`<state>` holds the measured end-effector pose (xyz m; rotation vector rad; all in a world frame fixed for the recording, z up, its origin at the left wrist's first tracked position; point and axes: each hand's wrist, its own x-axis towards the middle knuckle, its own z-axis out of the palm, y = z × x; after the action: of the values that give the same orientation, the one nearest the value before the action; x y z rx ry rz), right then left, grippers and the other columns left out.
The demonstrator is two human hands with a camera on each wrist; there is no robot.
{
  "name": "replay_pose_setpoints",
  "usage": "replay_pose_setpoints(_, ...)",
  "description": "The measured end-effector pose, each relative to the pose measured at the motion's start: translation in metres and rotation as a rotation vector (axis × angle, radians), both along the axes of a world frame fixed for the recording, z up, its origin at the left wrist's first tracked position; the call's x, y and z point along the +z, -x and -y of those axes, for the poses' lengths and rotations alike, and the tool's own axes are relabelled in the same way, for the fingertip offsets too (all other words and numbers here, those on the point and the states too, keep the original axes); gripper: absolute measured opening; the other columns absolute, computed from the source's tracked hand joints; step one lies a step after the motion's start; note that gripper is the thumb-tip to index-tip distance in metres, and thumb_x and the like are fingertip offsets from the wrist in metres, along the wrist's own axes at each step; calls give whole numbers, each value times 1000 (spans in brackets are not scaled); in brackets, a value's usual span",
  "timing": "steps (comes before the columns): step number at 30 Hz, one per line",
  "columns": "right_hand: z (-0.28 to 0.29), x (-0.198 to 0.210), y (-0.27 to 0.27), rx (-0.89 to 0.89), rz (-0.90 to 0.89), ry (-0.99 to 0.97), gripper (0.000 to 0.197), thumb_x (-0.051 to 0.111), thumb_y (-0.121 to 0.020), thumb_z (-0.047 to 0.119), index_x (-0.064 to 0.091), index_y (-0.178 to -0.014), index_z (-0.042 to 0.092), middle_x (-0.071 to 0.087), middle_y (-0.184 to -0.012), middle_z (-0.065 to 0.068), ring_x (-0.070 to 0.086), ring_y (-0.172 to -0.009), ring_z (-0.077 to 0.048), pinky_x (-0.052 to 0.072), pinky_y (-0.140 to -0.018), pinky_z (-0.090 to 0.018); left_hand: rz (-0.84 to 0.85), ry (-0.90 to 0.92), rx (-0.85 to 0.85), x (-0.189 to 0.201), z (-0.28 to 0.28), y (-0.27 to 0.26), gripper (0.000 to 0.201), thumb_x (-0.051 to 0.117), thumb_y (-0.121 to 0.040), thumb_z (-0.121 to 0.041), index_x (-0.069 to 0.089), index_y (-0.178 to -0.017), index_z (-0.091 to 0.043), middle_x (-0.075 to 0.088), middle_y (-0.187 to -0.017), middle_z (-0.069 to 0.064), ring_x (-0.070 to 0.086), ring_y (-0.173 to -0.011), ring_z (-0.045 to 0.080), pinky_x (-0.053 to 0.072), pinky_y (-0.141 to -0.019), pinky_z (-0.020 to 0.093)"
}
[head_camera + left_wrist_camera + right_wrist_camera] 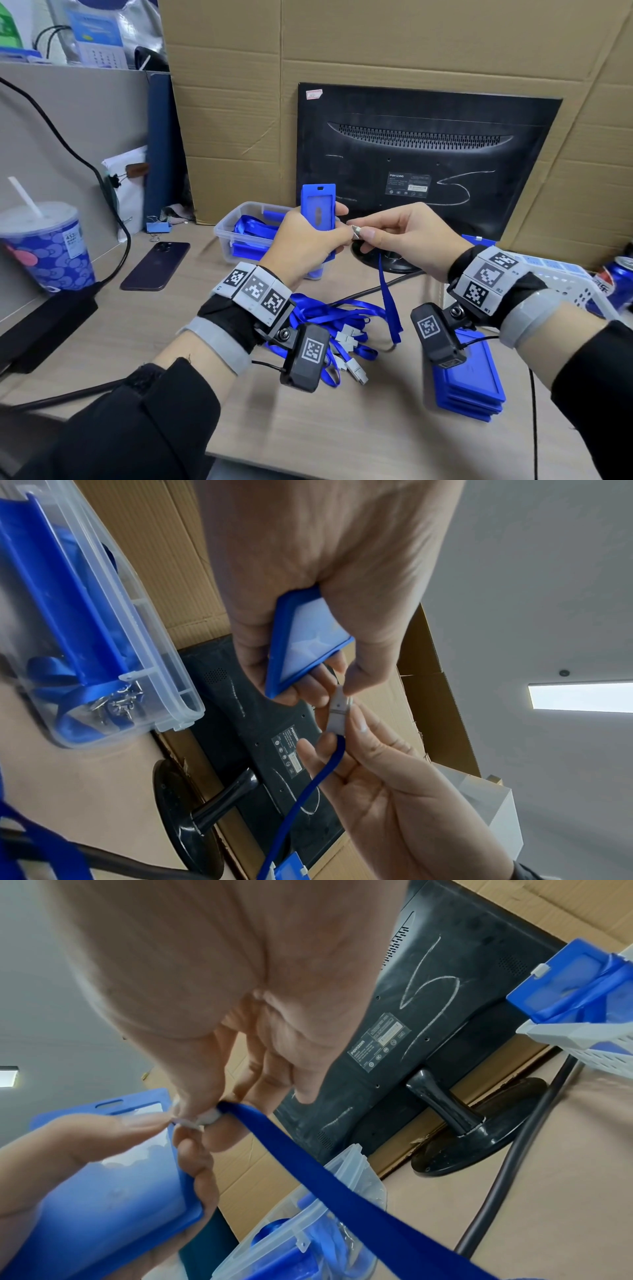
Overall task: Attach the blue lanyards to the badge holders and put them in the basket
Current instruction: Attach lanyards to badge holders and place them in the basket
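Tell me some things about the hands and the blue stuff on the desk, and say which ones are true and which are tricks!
1. The left hand holds a blue badge holder. True.
2. The right hand pinches the lanyard's clip. True.
3. The clip is already hooked through the holder's slot. False: the slot at the holder's top is empty, and the clip is lower down by the fingers.
4. The phone is standing up against the monitor. False: it lies flat on the desk, left of the clear box.
5. More blue badge holders are stacked near the right wrist. True.
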<state>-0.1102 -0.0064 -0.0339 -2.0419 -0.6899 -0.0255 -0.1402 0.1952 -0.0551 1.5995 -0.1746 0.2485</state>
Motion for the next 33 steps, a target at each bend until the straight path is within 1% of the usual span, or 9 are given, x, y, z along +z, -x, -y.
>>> replay_pose_setpoints(5,-1,3,0,5,27,-89,17,69,-101,12,80,-113,16,81,-99,-12,74,-90,-23,60,-99,-43,-71,-16,-60,-3,-1,-1,30,76,-82,-8,70,-111,-14,72,-92,26,67,-70,22,60,-77,44)
replay_pose_setpoints(8,-3,4,-2,3,2,-141,17,76,-94,15,79,-110,9,80,-101,-14,74,-84,-21,61,-92,-39,-119,0,-150,-4,1,0,25,75,-86,-5,71,-109,0,69,-84,23,64,-73,25,55,-75,41)
replay_pose_setpoints(11,-4,4,-4,-23,-10,-134,13,80,-90,18,76,-97,8,79,-87,-10,72,-78,-16,61,-82,-34,-162,75,-266,-7,3,1,26,69,-95,-2,66,-117,11,68,-91,19,63,-82,29,56,-79,40)
replay_pose_setpoints(14,-1,2,-9,-135,29,-192,18,78,-94,22,71,-95,5,79,-90,-13,74,-83,-21,63,-89,-44,-202,24,-295,-8,3,1,25,62,-104,-18,64,-123,-1,77,-98,15,74,-86,31,61,-80,42)
replay_pose_setpoints(17,2,4,-11,-223,56,-255,16,80,-93,19,69,-94,9,79,-88,-11,79,-84,-23,64,-84,-39,-213,-54,-326,-9,-1,2,26,55,-109,-26,59,-129,-10,79,-107,15,78,-95,34,64,-85,45)
replay_pose_setpoints(20,1,7,-8,-233,27,-254,18,85,-88,15,69,-93,8,77,-81,-8,80,-82,-23,62,-75,-30,-191,-127,-350,-11,-7,2,28,65,-104,-19,65,-128,-6,79,-110,13,78,-98,33,63,-89,42)
replay_pose_setpoints(22,0,7,-6,-212,-4,-246,21,86,-86,15,69,-93,6,76,-80,-7,80,-82,-24,63,-77,-31,-186,-156,-351,-10,-8,2,26,68,-101,-17,69,-125,-5,80,-107,12,78,-98,33,63,-89,40)
replay_pose_setpoints(27,-5,7,-3,-154,-47,-213,22,87,-85,13,69,-90,2,74,-71,2,72,-68,-11,60,-67,-23,-203,-157,-377,-6,-9,5,24,69,-100,-16,71,-122,-5,80,-106,13,79,-96,33,64,-82,35)
replay_pose_setpoints(33,-7,7,-3,-137,-45,-165,21,86,-86,16,69,-87,5,72,-71,1,67,-66,-13,56,-66,-26,-222,-165,-378,-3,-10,7,25,70,-100,-16,71,-121,-3,80,-107,14,79,-95,33,64,-77,31)
